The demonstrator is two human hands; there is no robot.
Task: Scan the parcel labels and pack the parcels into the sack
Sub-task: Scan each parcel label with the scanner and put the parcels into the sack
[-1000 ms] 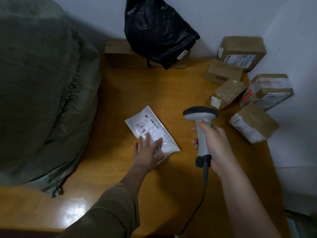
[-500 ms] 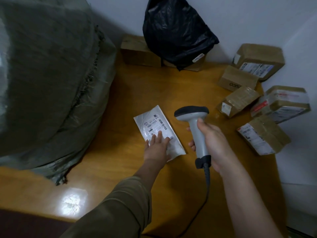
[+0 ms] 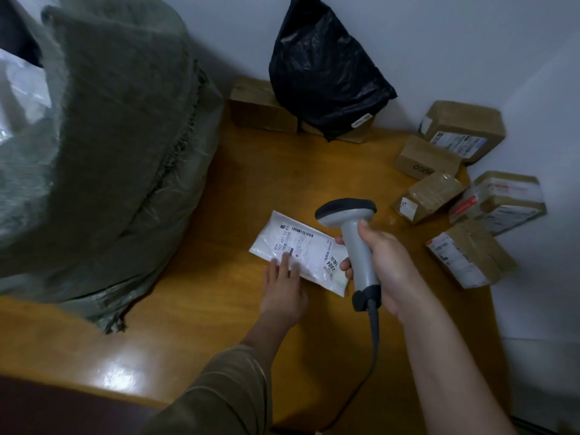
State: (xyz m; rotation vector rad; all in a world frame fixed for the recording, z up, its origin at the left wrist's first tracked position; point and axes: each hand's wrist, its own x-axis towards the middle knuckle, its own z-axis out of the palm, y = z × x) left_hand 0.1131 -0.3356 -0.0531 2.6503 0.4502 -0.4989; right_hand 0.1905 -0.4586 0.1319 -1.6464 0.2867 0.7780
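Green and huge, the sack [image 3: 103, 146] fills the left side of the wooden table [image 3: 251, 171] and bulges over the table's left edge. Something white shows in the sack's mouth at the far left. Next in size is a black bag [image 3: 323, 80]. It leans on the wall at the back of the table, resting on two brown boxes [image 3: 262, 111]. Five more brown boxes [image 3: 464, 196] with labels crowd the table's right back corner, close together.

Near the middle of the table lies a flat white parcel [image 3: 301, 251], label side up, with a barcode near its far edge. It is still out on the table, not in the sack.

At the parcel's right end, the right hand [image 3: 386, 268] is wrapped tight around the handle of a grey scanner [image 3: 354, 243]. The scanner's dark head sits just past the parcel's far edge, and its cord [image 3: 373, 350] runs back toward the near edge of the table.

At the parcel's near edge, the left hand [image 3: 284, 288] lies flat with straight fingers, pressing the parcel down onto the table.
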